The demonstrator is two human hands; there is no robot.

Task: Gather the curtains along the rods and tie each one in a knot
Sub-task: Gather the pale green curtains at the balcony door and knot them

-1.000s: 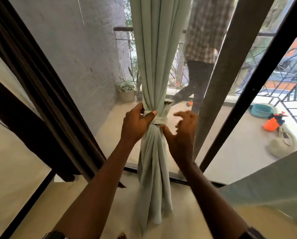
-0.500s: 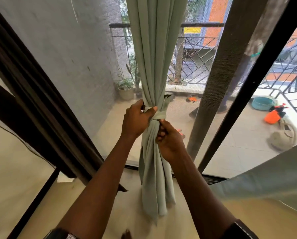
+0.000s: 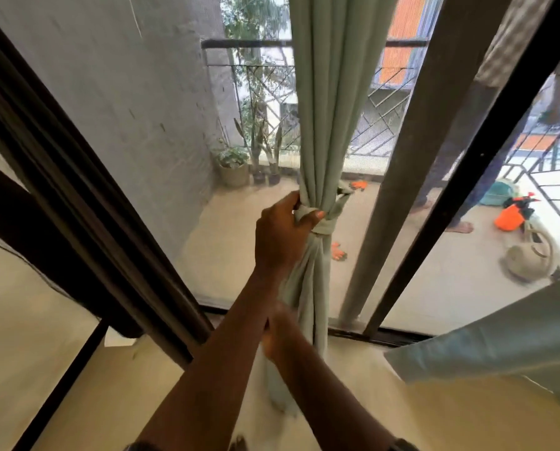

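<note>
A pale green curtain (image 3: 330,109) hangs gathered in front of the screen door, tied in a knot (image 3: 325,224) at mid height. My left hand (image 3: 280,236) grips the curtain at the knot, thumb across the band. My right hand (image 3: 280,333) is lower, blurred, gripping the curtain's hanging tail (image 3: 307,301) below the knot. A dark brown curtain (image 3: 77,196) hangs bunched at the left. Part of another pale curtain (image 3: 499,340) enters at the lower right.
Dark door frames (image 3: 486,164) slant at the right. Behind the screen lies a balcony with potted plants (image 3: 233,166), an orange sprayer (image 3: 511,216), a bag (image 3: 525,258) and a person's feet (image 3: 460,227). Beige floor lies below.
My right hand slid from the knot down the curtain's tail. My left hand stayed on the knot. The view shifted slightly closer.
</note>
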